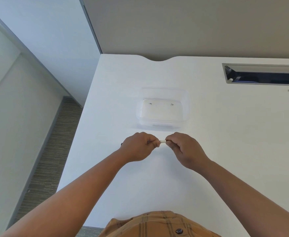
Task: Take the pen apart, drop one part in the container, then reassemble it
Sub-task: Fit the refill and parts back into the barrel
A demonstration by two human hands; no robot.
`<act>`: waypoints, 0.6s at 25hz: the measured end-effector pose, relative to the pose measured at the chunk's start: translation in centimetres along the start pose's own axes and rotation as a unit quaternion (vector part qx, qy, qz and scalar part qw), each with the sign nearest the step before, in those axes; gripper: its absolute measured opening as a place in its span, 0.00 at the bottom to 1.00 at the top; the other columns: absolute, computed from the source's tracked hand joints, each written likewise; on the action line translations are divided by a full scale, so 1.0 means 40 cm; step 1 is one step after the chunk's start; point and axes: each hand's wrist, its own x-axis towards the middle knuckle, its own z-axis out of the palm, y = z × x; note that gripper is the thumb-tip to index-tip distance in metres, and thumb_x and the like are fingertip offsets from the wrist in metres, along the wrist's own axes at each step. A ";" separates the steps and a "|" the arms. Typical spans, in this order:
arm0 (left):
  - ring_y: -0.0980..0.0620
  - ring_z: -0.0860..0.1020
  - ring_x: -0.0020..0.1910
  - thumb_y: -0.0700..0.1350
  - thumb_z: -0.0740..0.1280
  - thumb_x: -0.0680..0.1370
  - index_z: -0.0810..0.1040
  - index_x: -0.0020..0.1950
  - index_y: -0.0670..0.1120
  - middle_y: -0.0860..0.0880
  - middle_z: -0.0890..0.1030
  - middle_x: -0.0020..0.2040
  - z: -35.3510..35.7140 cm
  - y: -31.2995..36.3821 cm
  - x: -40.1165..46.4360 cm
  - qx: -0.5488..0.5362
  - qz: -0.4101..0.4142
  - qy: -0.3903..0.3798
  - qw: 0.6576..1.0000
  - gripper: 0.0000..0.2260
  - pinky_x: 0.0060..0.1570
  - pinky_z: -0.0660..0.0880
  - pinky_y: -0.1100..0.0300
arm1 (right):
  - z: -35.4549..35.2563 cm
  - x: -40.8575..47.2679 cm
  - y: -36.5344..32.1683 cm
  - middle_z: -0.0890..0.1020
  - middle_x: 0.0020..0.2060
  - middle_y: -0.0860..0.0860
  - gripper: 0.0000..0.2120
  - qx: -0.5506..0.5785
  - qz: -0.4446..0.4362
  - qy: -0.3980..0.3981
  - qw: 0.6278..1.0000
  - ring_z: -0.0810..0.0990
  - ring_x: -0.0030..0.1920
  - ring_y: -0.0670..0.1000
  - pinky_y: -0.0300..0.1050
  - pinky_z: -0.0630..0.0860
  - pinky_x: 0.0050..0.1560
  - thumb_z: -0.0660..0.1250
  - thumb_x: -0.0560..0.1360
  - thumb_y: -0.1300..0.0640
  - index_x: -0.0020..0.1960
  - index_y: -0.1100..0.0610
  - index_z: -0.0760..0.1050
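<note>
White pen (163,141) held level between left hand (137,147) and right hand (185,149), fingers pinched shut, clear container (163,109) at twelve o'clock.

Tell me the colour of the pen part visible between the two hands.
White; the pen shows best in the head view, the only one.

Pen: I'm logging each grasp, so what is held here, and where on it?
Both hands grip the white pen, left hand on one end, right hand on the other; only its middle shows.
</note>
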 end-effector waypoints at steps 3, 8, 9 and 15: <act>0.52 0.70 0.30 0.59 0.59 0.81 0.77 0.38 0.58 0.54 0.75 0.32 0.006 0.008 -0.006 0.031 0.018 0.012 0.999 0.14 0.34 0.69 0.57 | 0.014 -0.005 -0.002 0.75 0.35 0.44 0.12 0.036 0.030 -0.005 0.999 0.70 0.37 0.49 0.48 0.71 0.39 0.57 0.82 0.52 0.46 0.52 0.77; 0.46 0.69 0.31 0.55 0.56 0.83 0.67 0.37 0.48 0.48 0.70 0.30 0.017 0.010 -0.010 0.200 0.140 0.121 0.962 0.18 0.30 0.60 0.55 | -0.014 0.007 -0.045 0.69 0.28 0.47 0.18 0.420 0.284 -0.126 0.853 0.62 0.29 0.48 0.40 0.58 0.31 0.59 0.84 0.53 0.36 0.54 0.71; 0.45 0.69 0.31 0.55 0.56 0.83 0.67 0.37 0.48 0.48 0.70 0.31 0.017 0.010 -0.008 0.195 0.140 0.119 0.963 0.18 0.30 0.60 0.56 | -0.017 0.011 -0.045 0.70 0.28 0.47 0.18 0.402 0.282 -0.133 0.861 0.62 0.30 0.48 0.40 0.59 0.31 0.58 0.84 0.52 0.37 0.54 0.72; 0.52 0.70 0.31 0.58 0.58 0.82 0.79 0.44 0.55 0.52 0.77 0.34 0.004 0.015 -0.002 0.049 0.018 0.015 0.999 0.14 0.34 0.69 0.57 | -0.007 -0.002 -0.021 0.74 0.33 0.45 0.09 0.102 0.071 0.012 0.992 0.70 0.34 0.47 0.45 0.69 0.36 0.61 0.83 0.52 0.45 0.50 0.75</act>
